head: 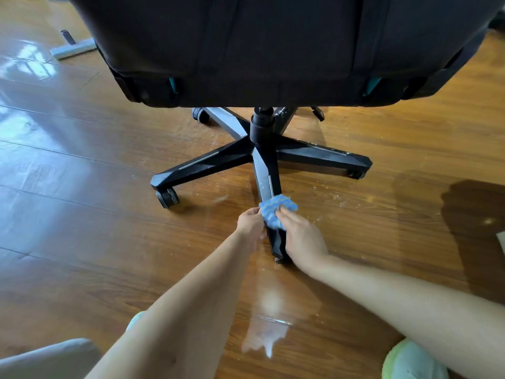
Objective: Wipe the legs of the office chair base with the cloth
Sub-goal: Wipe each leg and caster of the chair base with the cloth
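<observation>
Wood floor [82,214]: my right grip [300,236] clamps cloth [276,208] on leg [267,170]; left grip [250,225] beside it, fingers hidden, closure undetermined.

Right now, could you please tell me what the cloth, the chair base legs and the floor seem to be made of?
Cloth: soft textile, likely microfibre; it bunches, blue wavy stripes. Chair base legs: black moulded plastic or coated metal, matt, faceted, dusty. Floor: glossy wood or laminate; plank seams, grain, reflections.
</observation>
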The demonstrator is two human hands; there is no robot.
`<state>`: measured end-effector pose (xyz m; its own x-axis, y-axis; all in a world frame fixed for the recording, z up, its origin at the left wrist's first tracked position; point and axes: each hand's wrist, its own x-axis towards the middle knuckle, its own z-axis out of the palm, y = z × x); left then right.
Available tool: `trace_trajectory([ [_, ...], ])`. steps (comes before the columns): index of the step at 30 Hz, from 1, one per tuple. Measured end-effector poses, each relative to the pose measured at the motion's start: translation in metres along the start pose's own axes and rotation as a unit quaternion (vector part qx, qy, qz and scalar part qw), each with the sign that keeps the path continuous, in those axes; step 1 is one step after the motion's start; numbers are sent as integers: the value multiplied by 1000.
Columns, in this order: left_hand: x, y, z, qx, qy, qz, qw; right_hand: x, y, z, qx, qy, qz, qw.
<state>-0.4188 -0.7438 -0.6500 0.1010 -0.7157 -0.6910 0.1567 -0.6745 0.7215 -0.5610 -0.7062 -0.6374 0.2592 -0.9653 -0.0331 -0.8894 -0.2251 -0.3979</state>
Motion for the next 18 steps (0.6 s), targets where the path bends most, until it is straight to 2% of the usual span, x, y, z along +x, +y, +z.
trace_trajectory([
  [6, -11, 0, 3, -6, -14, 4, 1000, 65, -1, -31, 0, -22, 25, 999],
  [14, -4, 3, -5, 16, -21, -19, 999, -60, 8, 2, -56, -26, -73, 995],
  [18, -6, 7, -1, 14, -12, -28, 999, -34, 6, 2, -85, -24, -96, 991],
])
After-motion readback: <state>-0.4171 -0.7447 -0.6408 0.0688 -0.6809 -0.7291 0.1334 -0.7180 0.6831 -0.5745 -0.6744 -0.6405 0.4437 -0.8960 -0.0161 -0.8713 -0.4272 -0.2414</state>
